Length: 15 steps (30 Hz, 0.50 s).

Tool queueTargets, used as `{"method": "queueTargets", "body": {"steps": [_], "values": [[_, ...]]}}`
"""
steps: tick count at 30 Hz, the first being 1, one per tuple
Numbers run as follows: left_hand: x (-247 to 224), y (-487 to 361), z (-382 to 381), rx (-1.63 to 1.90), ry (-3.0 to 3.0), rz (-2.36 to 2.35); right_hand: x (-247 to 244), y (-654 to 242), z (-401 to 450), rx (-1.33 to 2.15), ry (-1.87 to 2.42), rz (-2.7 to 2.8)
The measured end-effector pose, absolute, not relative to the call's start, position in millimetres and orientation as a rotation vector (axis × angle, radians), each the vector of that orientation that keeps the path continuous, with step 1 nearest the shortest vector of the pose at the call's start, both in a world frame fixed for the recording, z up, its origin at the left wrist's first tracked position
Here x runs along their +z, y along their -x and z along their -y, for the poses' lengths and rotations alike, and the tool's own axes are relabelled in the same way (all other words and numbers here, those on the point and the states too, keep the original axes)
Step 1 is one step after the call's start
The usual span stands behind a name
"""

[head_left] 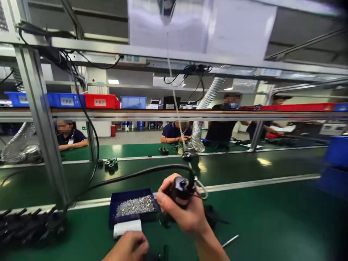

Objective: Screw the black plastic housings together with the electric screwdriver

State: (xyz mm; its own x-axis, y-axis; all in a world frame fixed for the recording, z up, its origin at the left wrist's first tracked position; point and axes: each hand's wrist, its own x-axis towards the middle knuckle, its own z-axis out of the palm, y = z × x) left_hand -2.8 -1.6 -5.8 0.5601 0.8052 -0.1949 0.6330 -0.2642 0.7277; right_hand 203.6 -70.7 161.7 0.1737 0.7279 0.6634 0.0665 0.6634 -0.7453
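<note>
My right hand (190, 214) is wrapped round a black electric screwdriver (181, 192), held upright above the green worktop. A thick black cord leaves its top, where a metal hanging loop (202, 190) also shows. My left hand (132, 246) is low in the view with its fingers curled; what they hold, if anything, is hidden. Just beyond it lies a white cylinder (127, 228), in front of a dark blue tray (112, 214) with many small silvery screws (136, 206). A dark upright piece (165, 252) stands right of my left hand, its kind unclear.
Black parts stand in a row (32, 226) at the left. A dark object (213, 215) and a thin white stick (230, 240) lie right of my right hand. A metal post (43, 119) rises at the left. Several people sit or stand across the line.
</note>
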Motion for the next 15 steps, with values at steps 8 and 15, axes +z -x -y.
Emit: {"method": "queueTargets", "body": {"steps": [8,15], "values": [[-23.6,-8.7,3.9,0.245,-2.396,-1.068,162.6,-208.5,82.5,0.576,0.638,1.236],[-27.9,-24.6,7.3,0.217,-2.429,-0.904,168.0,-210.9,84.6,0.514,0.624,1.242]]}}
